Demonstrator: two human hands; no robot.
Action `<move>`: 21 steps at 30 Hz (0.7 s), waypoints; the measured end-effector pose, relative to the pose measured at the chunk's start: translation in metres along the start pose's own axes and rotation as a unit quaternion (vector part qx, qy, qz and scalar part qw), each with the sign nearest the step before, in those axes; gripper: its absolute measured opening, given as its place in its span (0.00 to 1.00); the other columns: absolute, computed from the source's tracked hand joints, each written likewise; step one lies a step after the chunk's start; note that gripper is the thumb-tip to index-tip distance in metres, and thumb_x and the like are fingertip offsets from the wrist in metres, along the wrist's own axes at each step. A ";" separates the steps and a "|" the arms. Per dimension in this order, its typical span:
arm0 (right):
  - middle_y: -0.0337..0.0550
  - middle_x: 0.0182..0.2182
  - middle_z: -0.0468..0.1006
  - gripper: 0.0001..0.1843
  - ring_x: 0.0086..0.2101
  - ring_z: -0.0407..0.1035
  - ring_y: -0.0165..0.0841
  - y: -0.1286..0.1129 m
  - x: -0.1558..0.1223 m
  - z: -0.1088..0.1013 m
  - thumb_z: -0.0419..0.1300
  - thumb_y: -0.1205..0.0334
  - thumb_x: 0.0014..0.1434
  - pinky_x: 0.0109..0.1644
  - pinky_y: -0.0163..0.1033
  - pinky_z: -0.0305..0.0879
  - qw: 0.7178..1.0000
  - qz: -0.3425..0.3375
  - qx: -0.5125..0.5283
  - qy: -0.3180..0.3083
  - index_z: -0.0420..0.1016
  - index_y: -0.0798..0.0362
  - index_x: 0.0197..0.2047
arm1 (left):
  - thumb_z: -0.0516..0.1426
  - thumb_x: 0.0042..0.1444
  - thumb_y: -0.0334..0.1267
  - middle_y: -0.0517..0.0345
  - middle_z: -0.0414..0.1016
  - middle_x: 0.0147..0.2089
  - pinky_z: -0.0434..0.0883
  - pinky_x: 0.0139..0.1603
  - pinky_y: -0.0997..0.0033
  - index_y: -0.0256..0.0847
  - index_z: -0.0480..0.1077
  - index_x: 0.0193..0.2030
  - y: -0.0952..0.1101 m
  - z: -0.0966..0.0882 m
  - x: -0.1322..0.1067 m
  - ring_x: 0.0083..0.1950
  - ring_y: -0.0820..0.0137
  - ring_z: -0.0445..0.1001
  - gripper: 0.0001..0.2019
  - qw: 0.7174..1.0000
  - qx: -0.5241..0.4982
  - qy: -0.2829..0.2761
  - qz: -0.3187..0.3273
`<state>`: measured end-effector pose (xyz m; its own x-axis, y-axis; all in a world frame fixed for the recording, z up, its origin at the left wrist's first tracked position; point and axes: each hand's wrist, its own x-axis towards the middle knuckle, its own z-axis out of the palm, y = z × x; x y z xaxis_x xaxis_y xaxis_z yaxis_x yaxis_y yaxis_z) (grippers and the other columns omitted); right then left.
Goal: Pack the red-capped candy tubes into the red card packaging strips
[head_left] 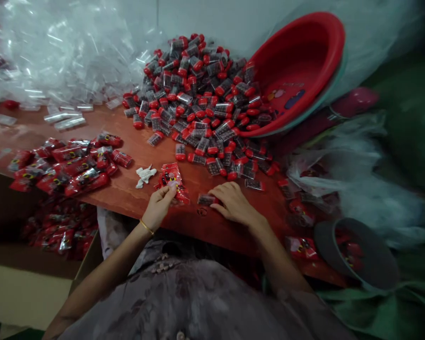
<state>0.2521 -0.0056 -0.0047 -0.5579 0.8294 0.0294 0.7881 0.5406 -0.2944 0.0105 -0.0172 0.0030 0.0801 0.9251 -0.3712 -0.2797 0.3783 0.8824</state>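
Observation:
My left hand point(162, 200) pinches the edge of a red printed plastic packet point(171, 175) at the table's front edge; it seems to lie on a small stack of similar packets. Just to the right, my right hand point(233, 200) has its fingers around the red-capped end of a small clear container with dark contents point(206, 199), which lies on its side on the table. Below it sits a small dark ring-like thing point(202, 212). A crumpled white scrap point(145, 176) lies left of the packets.
A big heap of red-capped containers point(198, 104) rises behind my hands, beside a tilted red basin point(304, 56). Filled red packets point(74, 165) are piled at left, above a cardboard box point(31, 257) holding more. Clear plastic tubes point(65, 118) lie behind; a grey bowl point(357, 255) stands right.

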 end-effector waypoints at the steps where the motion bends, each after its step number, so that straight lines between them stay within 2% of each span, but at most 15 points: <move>1: 0.48 0.37 0.75 0.11 0.40 0.65 0.39 -0.002 -0.004 0.004 0.57 0.60 0.57 0.50 0.48 0.57 0.999 0.032 0.013 0.011 0.72 0.53 0.43 | 0.64 0.37 0.57 0.64 0.70 0.22 0.71 0.28 0.74 0.37 0.68 0.27 0.000 0.001 0.000 0.23 0.75 0.70 0.23 1.000 0.005 0.006 0.011; 3: 0.45 0.33 0.75 0.10 0.35 0.67 0.36 -0.012 -0.013 0.014 0.56 0.58 0.58 0.43 0.43 0.62 0.991 0.101 0.061 0.055 0.71 0.53 0.40 | 0.63 0.39 0.57 0.65 0.68 0.21 0.71 0.29 0.74 0.37 0.68 0.25 -0.002 0.002 0.001 0.23 0.75 0.69 0.22 0.999 0.018 0.019 0.034; 5: 0.41 0.30 0.75 0.10 0.29 0.68 0.33 -0.028 -0.024 0.023 0.55 0.57 0.59 0.36 0.38 0.65 0.970 0.158 0.131 0.130 0.69 0.52 0.41 | 0.62 0.40 0.57 0.66 0.67 0.21 0.70 0.30 0.74 0.37 0.68 0.24 -0.004 0.003 0.003 0.24 0.76 0.69 0.22 0.998 0.033 0.026 0.053; 8: 0.38 0.28 0.76 0.11 0.24 0.69 0.29 -0.059 -0.034 0.031 0.55 0.56 0.58 0.30 0.33 0.66 0.917 0.202 0.234 0.252 0.67 0.51 0.43 | 0.61 0.42 0.56 0.65 0.68 0.22 0.70 0.31 0.74 0.38 0.67 0.24 -0.010 0.005 0.007 0.25 0.75 0.69 0.21 0.997 0.047 0.022 0.064; 11: 0.36 0.26 0.75 0.12 0.23 0.69 0.27 -0.083 -0.036 0.036 0.57 0.56 0.58 0.29 0.32 0.66 0.881 0.231 0.255 0.323 0.66 0.51 0.44 | 0.61 0.44 0.55 0.64 0.69 0.23 0.70 0.31 0.73 0.38 0.68 0.25 -0.015 0.008 0.010 0.26 0.74 0.70 0.20 0.996 0.060 0.008 0.065; 14: 0.36 0.25 0.75 0.12 0.23 0.69 0.28 -0.091 -0.032 0.040 0.58 0.57 0.57 0.29 0.32 0.67 0.872 0.248 0.245 0.345 0.67 0.52 0.43 | 0.61 0.44 0.55 0.63 0.69 0.24 0.69 0.31 0.73 0.37 0.69 0.26 -0.016 0.010 0.010 0.26 0.73 0.70 0.19 0.995 0.066 0.003 0.069; 17: 0.36 0.26 0.75 0.12 0.22 0.69 0.27 -0.093 -0.029 0.043 0.59 0.57 0.56 0.27 0.32 0.66 0.857 0.267 0.285 0.337 0.68 0.52 0.43 | 0.60 0.46 0.54 0.63 0.69 0.25 0.69 0.32 0.73 0.37 0.69 0.27 -0.017 0.010 0.011 0.27 0.73 0.71 0.19 0.994 0.070 0.009 0.085; 21: 0.36 0.25 0.76 0.11 0.18 0.66 0.25 -0.098 -0.025 0.040 0.58 0.55 0.56 0.22 0.31 0.65 0.802 0.295 0.416 0.311 0.67 0.52 0.40 | 0.57 0.51 0.51 0.62 0.69 0.26 0.68 0.33 0.74 0.38 0.70 0.28 -0.020 0.008 0.011 0.28 0.74 0.68 0.16 0.984 0.113 0.011 0.136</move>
<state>0.1781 -0.0848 -0.0149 0.2909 0.9557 0.0446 0.2759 -0.0391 -0.9604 0.0248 -0.0147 -0.0162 0.0109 0.9933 -0.1154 -0.0686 0.1158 0.9909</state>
